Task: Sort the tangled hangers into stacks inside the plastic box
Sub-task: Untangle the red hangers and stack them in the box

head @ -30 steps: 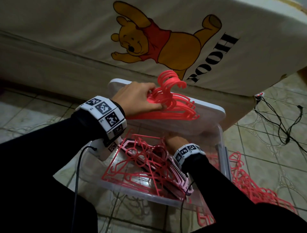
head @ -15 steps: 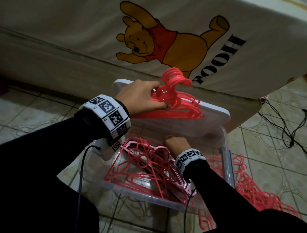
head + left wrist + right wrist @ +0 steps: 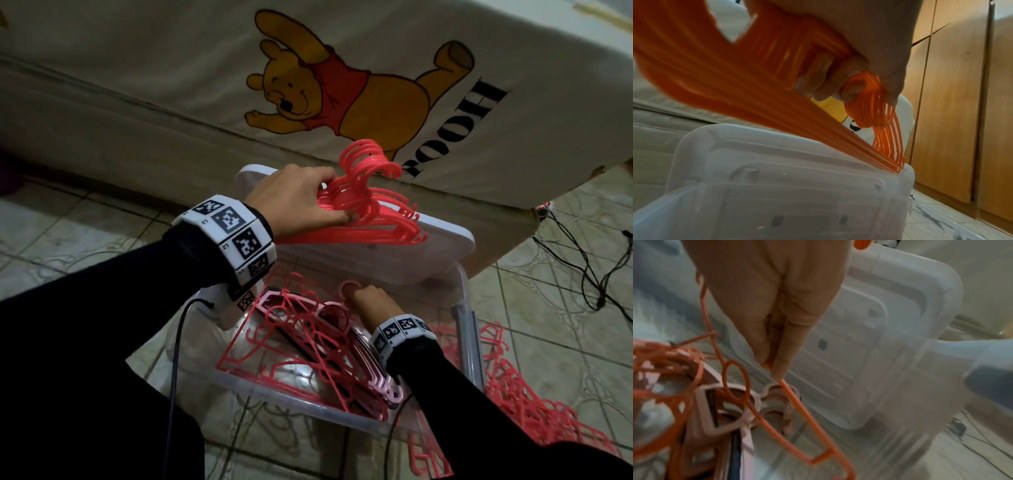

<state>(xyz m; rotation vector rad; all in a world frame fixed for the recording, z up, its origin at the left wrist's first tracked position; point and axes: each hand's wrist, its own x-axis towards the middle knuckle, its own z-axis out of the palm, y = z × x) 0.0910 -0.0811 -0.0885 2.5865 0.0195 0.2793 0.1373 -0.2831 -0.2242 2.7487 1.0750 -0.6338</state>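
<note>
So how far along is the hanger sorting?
Partly done. A pink stack already lies in the plastic box. In hand: the left hand grips an aligned red bundle over the lid; the right hand pinches one thin red hanger. Left: loose red hangers in the box and a tangled pile outside.

The head view is dim and cool, darkest at the lower left, where the black sleeves (image 3: 85, 342) lose all detail; straight lines bow towards its edges. The left wrist view is warmer, with the nearest hangers (image 3: 715, 68) smeared out of focus. The right wrist view is soft and motion-blurred, most at its right edge.
</note>
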